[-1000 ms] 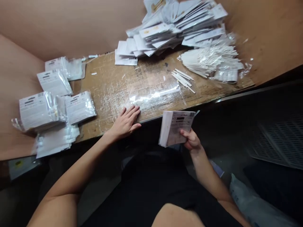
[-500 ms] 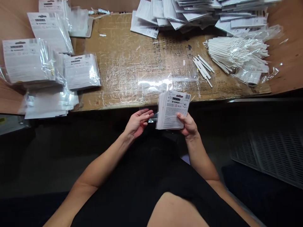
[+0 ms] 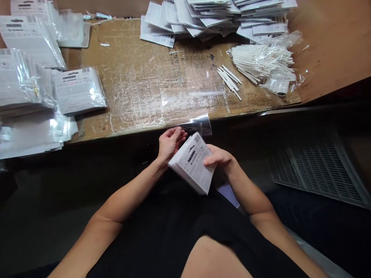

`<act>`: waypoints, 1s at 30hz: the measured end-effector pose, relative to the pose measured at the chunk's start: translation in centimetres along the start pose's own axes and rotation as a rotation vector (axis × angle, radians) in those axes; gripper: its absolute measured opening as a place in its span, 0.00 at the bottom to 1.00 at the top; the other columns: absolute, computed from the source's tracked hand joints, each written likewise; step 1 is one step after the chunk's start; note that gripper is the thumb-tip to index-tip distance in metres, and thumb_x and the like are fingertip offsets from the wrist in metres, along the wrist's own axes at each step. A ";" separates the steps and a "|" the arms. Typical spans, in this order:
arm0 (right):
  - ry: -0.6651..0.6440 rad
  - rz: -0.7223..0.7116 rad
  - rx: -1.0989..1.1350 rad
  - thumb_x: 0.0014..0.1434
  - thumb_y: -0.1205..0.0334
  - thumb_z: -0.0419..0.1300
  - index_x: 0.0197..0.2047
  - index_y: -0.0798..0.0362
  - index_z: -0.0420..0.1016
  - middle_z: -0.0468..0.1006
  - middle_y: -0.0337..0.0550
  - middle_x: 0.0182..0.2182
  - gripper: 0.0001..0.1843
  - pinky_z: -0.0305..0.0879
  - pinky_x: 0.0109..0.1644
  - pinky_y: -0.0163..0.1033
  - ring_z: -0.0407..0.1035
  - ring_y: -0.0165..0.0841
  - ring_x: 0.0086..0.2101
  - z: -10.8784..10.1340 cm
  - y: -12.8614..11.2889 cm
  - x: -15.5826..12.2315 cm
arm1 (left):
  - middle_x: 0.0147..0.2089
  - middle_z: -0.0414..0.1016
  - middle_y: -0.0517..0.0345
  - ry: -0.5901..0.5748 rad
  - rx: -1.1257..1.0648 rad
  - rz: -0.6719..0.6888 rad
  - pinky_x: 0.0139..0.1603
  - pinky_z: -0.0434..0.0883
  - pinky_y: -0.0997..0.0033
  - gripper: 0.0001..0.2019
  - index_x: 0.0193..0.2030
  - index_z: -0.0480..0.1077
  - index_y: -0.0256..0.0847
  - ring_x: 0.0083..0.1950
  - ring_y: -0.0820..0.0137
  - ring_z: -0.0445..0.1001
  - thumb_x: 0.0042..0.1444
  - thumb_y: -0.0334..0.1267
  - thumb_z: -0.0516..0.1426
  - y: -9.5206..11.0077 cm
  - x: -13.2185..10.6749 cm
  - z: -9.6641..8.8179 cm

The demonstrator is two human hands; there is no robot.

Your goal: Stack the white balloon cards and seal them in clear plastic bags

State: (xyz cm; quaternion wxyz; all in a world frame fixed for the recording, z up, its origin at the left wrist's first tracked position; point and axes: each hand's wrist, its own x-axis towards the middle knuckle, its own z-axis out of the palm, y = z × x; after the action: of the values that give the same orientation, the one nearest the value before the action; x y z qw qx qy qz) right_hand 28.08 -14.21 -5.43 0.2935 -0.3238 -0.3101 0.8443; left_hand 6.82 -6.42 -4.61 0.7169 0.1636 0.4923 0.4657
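Observation:
A stack of white printed cards (image 3: 193, 164) is tilted in my right hand (image 3: 218, 156), the thumb across the top card and the fingers out of sight behind it. My left hand (image 3: 171, 142) pinches a clear plastic bag (image 3: 197, 122) at the table's front edge, just above the cards. That bag juts out over the edge, and its far outline blends into the shiny taped surface.
The table is covered with taped cardboard (image 3: 127, 77). Bagged card stacks (image 3: 79, 90) stand at the left, and a pile of packed cards (image 3: 185, 17) lies at the back. Loose white sticks (image 3: 228, 81) lie near a bag of white sticks (image 3: 261, 61).
My right hand has turned the card stack and brought it lower. My left hand's fingers have closed on the clear bag at the table edge. The whole view has shifted to the right.

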 end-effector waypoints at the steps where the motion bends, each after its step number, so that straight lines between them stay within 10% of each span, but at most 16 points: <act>1: -0.026 0.033 -0.022 0.46 0.55 0.85 0.53 0.61 0.86 0.90 0.56 0.47 0.34 0.82 0.52 0.43 0.86 0.42 0.42 -0.1 -0.3 0.8 | 0.40 0.86 0.53 -0.031 0.036 -0.007 0.44 0.82 0.68 0.19 0.39 0.79 0.37 0.39 0.68 0.86 0.51 0.44 0.79 0.2 -0.1 0.1; 11: -0.067 0.200 -0.140 0.46 0.57 0.86 0.54 0.61 0.88 0.91 0.55 0.48 0.33 0.82 0.54 0.42 0.87 0.40 0.44 -2.3 -2.7 1.1 | 0.51 0.89 0.43 -0.275 0.207 -0.101 0.49 0.85 0.56 0.29 0.53 0.80 0.36 0.45 0.58 0.88 0.43 0.33 0.79 2.0 -1.0 -1.8; 19: -0.126 0.197 -0.127 0.46 0.57 0.86 0.56 0.62 0.85 0.90 0.56 0.49 0.36 0.81 0.55 0.42 0.87 0.42 0.46 -2.6 -1.7 0.9 | 0.44 0.89 0.44 -0.186 0.275 0.118 0.47 0.85 0.58 0.22 0.46 0.82 0.36 0.41 0.60 0.88 0.54 0.51 0.76 -0.1 -0.7 -1.4; 26: -0.136 0.196 -0.116 0.46 0.56 0.86 0.55 0.61 0.85 0.90 0.55 0.49 0.35 0.82 0.55 0.43 0.87 0.42 0.46 -2.5 -1.5 1.2 | 0.51 0.89 0.43 -0.181 0.328 0.126 0.45 0.85 0.60 0.18 0.47 0.83 0.38 0.44 0.59 0.88 0.50 0.38 0.74 0.0 -0.6 -1.2; 30: -0.140 0.210 -0.118 0.46 0.55 0.86 0.56 0.61 0.85 0.91 0.55 0.48 0.37 0.82 0.54 0.42 0.87 0.41 0.46 -2.5 -1.0 1.3 | 0.45 0.89 0.45 -0.111 0.303 0.139 0.38 0.84 0.64 0.20 0.47 0.81 0.37 0.35 0.64 0.87 0.55 0.48 0.74 -0.7 -0.4 -1.5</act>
State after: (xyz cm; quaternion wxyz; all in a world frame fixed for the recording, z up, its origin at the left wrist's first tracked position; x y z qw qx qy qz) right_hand 29.34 -11.84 -6.74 0.1617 -0.3116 -0.3432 0.8712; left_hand 5.82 -7.50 -5.59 0.6763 0.3286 0.5040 0.4250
